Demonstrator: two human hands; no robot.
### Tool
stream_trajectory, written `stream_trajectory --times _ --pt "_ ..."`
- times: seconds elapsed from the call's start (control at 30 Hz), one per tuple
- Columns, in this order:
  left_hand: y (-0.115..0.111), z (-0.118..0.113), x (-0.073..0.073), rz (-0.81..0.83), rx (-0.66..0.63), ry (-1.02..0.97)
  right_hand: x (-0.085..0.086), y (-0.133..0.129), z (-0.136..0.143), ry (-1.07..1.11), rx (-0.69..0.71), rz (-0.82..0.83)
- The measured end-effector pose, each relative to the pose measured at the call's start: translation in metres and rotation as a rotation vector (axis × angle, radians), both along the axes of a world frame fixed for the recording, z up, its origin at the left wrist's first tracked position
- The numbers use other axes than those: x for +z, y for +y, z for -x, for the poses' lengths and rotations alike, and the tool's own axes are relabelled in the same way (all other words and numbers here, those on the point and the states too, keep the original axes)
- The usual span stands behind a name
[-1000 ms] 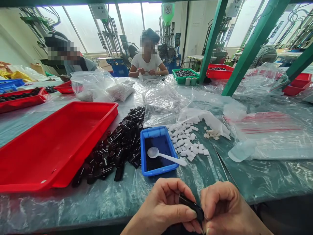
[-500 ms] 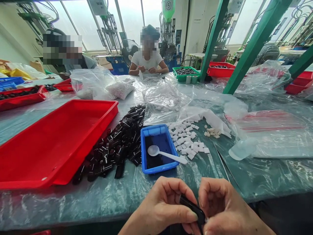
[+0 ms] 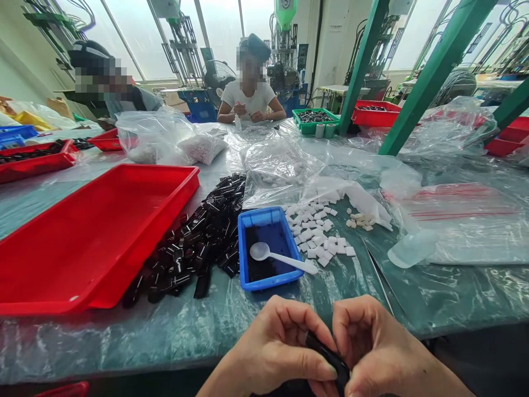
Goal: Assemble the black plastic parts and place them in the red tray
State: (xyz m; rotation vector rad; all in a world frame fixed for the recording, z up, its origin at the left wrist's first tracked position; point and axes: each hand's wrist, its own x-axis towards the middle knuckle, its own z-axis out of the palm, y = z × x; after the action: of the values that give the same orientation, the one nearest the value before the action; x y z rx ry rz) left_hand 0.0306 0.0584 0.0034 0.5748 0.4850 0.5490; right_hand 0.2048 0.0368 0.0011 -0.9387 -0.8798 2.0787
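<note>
Table [image 3: 136, 336]; black piece [image 3: 321, 348] in left hand [image 3: 281, 350]

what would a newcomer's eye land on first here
Probably the big red tray at left, black parts heaped along its right side. Then the blue tray near the middle, a white spoon across it. At the bottom, the left hand grips a black piece, the right hand at its end.
</note>
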Motion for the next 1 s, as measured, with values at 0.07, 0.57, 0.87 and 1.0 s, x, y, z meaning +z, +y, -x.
stream_trajectory --times 0.07,0.57,0.87,1.0 --pt "0.0 0.0 -0.001 0.003 0.006 -0.019 0.003 0.001 0.002 0.017 0.01 0.009" --pt "0.0 0.001 -0.005 0.006 0.059 -0.049 -0.001 0.003 -0.009 0.105 0.122 0.01" --pt "0.001 0.001 -0.002 0.021 0.029 0.065 -0.002 0.003 -0.007 0.054 0.103 0.041" --pt "0.001 0.0 -0.001 0.028 0.041 0.033 -0.004 0.004 -0.006 0.055 0.079 0.017"
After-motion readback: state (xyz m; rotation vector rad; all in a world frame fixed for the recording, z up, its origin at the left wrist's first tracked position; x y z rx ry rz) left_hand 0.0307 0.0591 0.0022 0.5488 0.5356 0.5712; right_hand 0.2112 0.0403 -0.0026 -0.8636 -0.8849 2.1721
